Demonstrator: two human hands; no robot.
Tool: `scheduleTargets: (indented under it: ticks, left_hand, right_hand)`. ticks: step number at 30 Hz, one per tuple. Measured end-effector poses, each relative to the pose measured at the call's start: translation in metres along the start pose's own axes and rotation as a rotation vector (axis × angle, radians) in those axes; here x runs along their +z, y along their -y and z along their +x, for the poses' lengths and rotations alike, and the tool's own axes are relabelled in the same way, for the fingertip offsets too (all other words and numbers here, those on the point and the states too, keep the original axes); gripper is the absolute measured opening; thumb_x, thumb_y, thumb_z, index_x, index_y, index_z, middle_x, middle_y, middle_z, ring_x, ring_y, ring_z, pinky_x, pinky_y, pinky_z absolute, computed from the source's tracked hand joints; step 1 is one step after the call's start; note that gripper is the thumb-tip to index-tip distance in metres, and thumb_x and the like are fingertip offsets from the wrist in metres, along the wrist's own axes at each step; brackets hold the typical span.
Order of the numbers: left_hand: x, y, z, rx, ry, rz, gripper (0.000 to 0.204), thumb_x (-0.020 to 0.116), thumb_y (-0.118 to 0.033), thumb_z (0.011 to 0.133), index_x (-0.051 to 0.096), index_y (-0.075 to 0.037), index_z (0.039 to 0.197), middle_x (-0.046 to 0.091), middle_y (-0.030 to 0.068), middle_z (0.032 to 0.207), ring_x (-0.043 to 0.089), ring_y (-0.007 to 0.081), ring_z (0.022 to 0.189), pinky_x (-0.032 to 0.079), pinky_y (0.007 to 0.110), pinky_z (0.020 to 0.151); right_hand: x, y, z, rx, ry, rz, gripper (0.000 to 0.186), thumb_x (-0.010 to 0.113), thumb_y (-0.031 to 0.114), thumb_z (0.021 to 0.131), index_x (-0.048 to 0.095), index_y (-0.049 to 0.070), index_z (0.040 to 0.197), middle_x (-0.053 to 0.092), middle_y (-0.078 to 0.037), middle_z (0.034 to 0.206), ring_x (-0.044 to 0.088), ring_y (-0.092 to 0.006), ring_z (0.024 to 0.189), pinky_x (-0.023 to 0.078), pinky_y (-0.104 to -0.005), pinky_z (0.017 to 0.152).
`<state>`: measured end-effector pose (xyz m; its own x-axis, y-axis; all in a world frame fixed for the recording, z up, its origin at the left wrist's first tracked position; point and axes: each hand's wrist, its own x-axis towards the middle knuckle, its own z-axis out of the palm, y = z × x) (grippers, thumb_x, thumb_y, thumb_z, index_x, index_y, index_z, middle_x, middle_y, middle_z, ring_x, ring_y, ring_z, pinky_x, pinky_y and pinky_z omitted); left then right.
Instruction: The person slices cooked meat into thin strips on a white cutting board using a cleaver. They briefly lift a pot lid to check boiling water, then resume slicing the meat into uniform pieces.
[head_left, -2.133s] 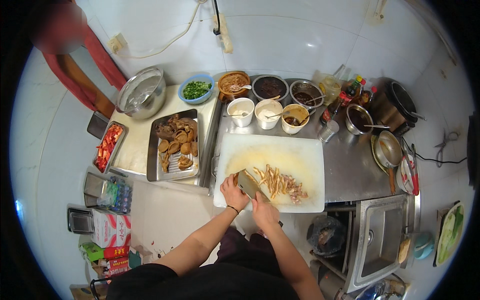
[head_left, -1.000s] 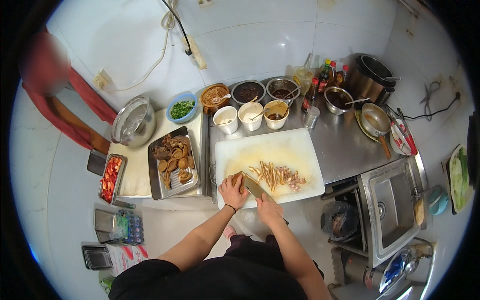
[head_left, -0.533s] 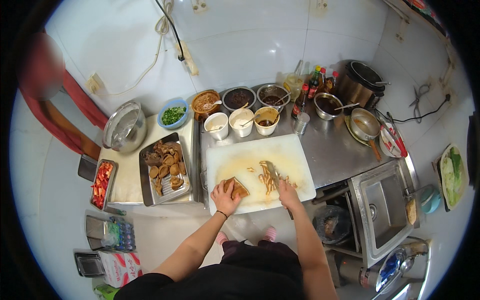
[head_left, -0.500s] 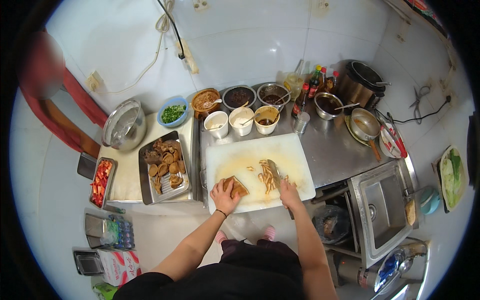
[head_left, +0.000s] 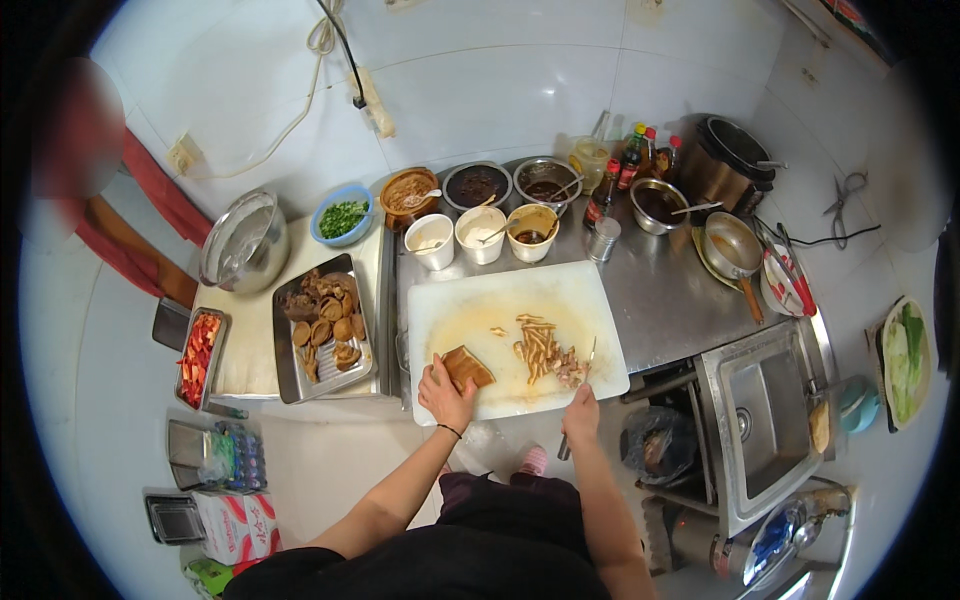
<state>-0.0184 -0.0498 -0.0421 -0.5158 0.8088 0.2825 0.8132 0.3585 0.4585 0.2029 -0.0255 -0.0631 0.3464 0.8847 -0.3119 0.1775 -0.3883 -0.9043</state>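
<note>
The left hand (head_left: 445, 390) lies with fingers spread on the near edge of a white cutting board (head_left: 460, 315), its fingertips pressing a brown slab of food (head_left: 466, 367) that sits at about 7 o'clock on the board. The right hand (head_left: 581, 415) is closed around the handle of a knife (head_left: 590, 358); the blade points away from the person at about 5 o'clock on the board, just beside a heap of cut strips (head_left: 543, 351). The slab and the strips lie apart, with bare board between them.

The board rests on a steel table (head_left: 660, 300). At 12 o'clock from the board stand three white cups (head_left: 480, 235) of sauce with spoons, and behind them dark bowls (head_left: 476, 186). At 9 o'clock a metal tray (head_left: 322, 330) holds more brown pieces, and further left a smaller tray of red slices (head_left: 199, 355). At 3 o'clock lies a sink (head_left: 765, 425), and bottles (head_left: 625, 165) stand at 1 o'clock.
</note>
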Motion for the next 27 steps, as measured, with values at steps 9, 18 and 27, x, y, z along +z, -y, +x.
scheduleTargets:
  ticks: [9, 18, 27]
  left_hand:
    - [-0.003, -0.006, 0.003, -0.084, 0.120, -0.019, 0.080, 0.063, -0.029, 0.071, 0.024, -0.011, 0.138, 0.045, 0.0138, 0.113, 0.037, 0.0310, 0.105, 0.025, 0.047, 0.088]
    - [0.001, -0.001, 0.004, -0.039, 0.107, -0.020, 0.079, 0.063, -0.027, 0.069, 0.026, -0.011, 0.137, 0.045, 0.0144, 0.117, 0.038, 0.0314, 0.106, 0.026, 0.047, 0.088]
    - [0.000, -0.001, 0.007, 0.006, 0.118, -0.050, 0.076, 0.063, -0.019, 0.068, 0.029, -0.011, 0.136, 0.044, 0.0146, 0.115, 0.040, 0.0314, 0.105, 0.028, 0.046, 0.088]
  right_hand:
    - [0.047, 0.083, 0.003, 0.234, 0.150, 0.039, 0.046, 0.029, 0.037, 0.094, 0.053, 0.000, 0.108, 0.059, -0.023, 0.097, 0.058, -0.0379, 0.085, 0.047, -0.0416, 0.072]
    - [-0.011, 0.074, -0.016, -0.026, -0.097, -0.220, 0.045, 0.028, 0.037, 0.092, 0.048, 0.004, 0.117, 0.058, -0.025, 0.101, 0.054, -0.0432, 0.095, 0.042, -0.0490, 0.081]
    - [0.030, 0.064, -0.009, -0.104, 0.000, -0.224, 0.042, 0.028, 0.034, 0.093, 0.053, 0.006, 0.111, 0.059, -0.024, 0.095, 0.055, -0.0415, 0.092, 0.042, -0.0456, 0.082]
